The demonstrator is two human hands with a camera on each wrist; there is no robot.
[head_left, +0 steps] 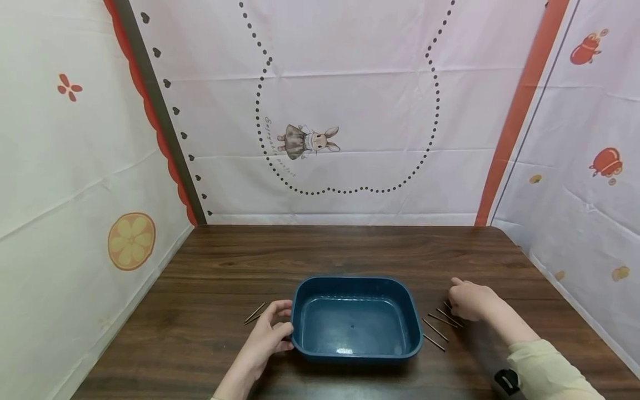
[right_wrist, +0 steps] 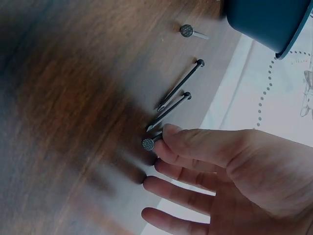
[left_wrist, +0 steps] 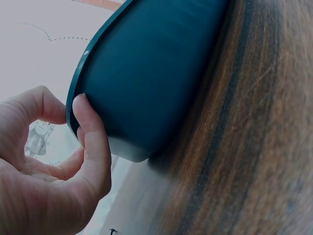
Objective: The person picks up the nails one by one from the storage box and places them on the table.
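Observation:
A dark blue rectangular plastic tub stands on the table, its inside showing nothing in it. My left hand holds the tub's left rim, thumb and fingers bent against the edge, as the left wrist view also shows. To the right of the tub my right hand is down at the tabletop. In the right wrist view its thumb and index finger pinch a nail with a textered round head; the other fingers are spread. Several more nails lie beside it, between that hand and the tub.
Left of the tub, near the left hand, a couple of thin nails lie on the brown wood-grain table. Printed cloth walls enclose the table at the back and on both sides. A black band shows by the right sleeve.

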